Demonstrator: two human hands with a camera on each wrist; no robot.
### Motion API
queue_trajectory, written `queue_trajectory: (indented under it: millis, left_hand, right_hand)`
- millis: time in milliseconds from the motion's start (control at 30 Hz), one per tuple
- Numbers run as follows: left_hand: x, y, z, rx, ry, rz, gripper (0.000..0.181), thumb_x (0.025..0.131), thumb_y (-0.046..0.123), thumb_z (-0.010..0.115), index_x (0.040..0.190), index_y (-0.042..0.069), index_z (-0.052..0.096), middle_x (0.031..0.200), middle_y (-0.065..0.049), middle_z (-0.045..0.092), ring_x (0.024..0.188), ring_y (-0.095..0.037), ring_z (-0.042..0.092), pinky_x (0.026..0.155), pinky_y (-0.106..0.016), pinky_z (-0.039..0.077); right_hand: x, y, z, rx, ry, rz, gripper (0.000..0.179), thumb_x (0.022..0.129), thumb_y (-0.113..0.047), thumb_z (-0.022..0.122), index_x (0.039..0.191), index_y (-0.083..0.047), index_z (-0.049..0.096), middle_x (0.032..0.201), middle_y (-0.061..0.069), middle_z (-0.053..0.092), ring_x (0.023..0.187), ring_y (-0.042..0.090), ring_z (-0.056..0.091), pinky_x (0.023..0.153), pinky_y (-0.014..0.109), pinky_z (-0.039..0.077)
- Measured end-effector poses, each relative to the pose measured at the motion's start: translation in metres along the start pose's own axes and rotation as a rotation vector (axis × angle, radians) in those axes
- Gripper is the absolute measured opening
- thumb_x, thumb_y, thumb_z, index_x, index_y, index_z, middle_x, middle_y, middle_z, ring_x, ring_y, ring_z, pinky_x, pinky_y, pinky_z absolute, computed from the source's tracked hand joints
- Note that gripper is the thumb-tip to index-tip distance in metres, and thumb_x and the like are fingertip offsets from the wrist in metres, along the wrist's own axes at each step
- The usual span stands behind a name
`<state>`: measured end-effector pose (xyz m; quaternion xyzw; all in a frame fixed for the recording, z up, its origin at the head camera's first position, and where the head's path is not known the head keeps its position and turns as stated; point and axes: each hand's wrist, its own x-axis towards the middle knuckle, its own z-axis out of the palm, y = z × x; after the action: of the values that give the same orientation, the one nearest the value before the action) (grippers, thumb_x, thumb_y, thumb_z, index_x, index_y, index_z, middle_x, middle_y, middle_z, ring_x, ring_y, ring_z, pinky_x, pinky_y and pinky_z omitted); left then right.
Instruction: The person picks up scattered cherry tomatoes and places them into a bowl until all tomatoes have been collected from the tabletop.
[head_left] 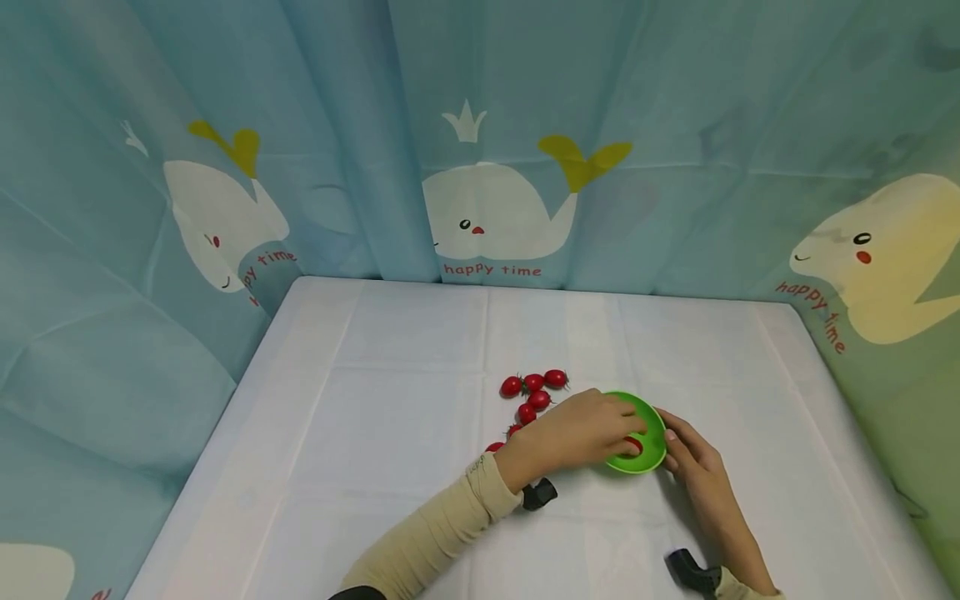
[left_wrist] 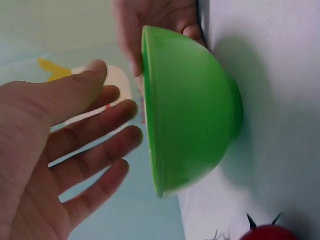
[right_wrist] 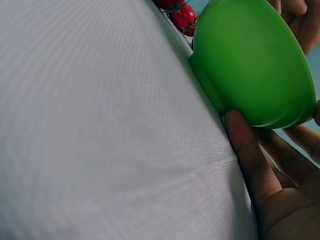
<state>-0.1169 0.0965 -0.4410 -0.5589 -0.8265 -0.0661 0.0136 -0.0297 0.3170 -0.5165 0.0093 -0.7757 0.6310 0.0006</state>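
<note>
A green bowl (head_left: 651,417) stands upright on the table, with a red cherry tomato (head_left: 635,445) inside it. My left hand (head_left: 588,429) reaches over the bowl's left rim, its fingertips close to that tomato. The left wrist view shows this hand (left_wrist: 65,135) with spread fingers and nothing between them, beside the rim. Along the bowl's right side, my right hand (head_left: 701,471) rests its fingers on the outer wall. In the right wrist view one fingertip (right_wrist: 237,125) touches the bowl (right_wrist: 250,60) low down near its foot.
Several more cherry tomatoes (head_left: 527,413) lie in a crooked line left of the bowl, partly covered by the left forearm. White cloth (head_left: 390,417) covers the table. A blue curtain (head_left: 360,125) with whale prints hangs behind and along the sides.
</note>
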Motion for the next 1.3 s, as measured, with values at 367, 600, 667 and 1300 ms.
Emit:
queue_trajectory:
  millis: [367,600,667,1300]
  left_hand:
    - [-0.028,-0.03,-0.006,-0.118,0.185,-0.052,0.032,0.104,0.039,0.064,0.13,0.021,0.071,0.123,0.009,0.07,0.111,-0.007,0.065,0.096,-0.019,0.051]
    - [-0.045,-0.056,-0.002,-0.221,0.239,-0.144,0.028,0.103,0.032,0.068,0.125,0.016,0.074,0.119,0.005,0.073,0.106,-0.011,0.068,0.095,-0.025,0.055]
    - [-0.049,-0.062,-0.001,-0.226,0.252,-0.15,0.028,0.103,0.031,0.068,0.124,0.015,0.074,0.117,0.004,0.073,0.102,-0.011,0.068,0.093,-0.025,0.055]
    - [-0.098,-0.099,0.017,-0.297,0.176,-0.4,0.046,0.099,0.039,0.073,0.136,0.014,0.066,0.126,-0.003,0.069,0.107,-0.018,0.065,0.094,-0.037,0.057]
  right_hand:
    - [-0.001,-0.002,0.002,-0.111,0.024,0.049,0.05,0.115,-0.029,0.04,0.155,0.0,0.044,0.138,-0.033,0.051,0.122,-0.017,0.054,0.091,0.007,0.051]
    - [-0.003,-0.002,0.0,-0.113,0.032,0.049,0.05,0.115,-0.028,0.04,0.155,0.001,0.044,0.137,-0.034,0.053,0.119,-0.016,0.055,0.088,0.008,0.051]
    - [-0.002,-0.002,0.0,-0.112,0.03,0.05,0.05,0.115,-0.028,0.04,0.155,0.0,0.044,0.137,-0.034,0.053,0.119,-0.017,0.055,0.089,0.008,0.05]
    - [-0.002,-0.002,0.002,-0.092,0.028,0.038,0.049,0.114,-0.026,0.041,0.154,0.002,0.044,0.137,-0.033,0.054,0.12,-0.017,0.055,0.091,0.006,0.05]
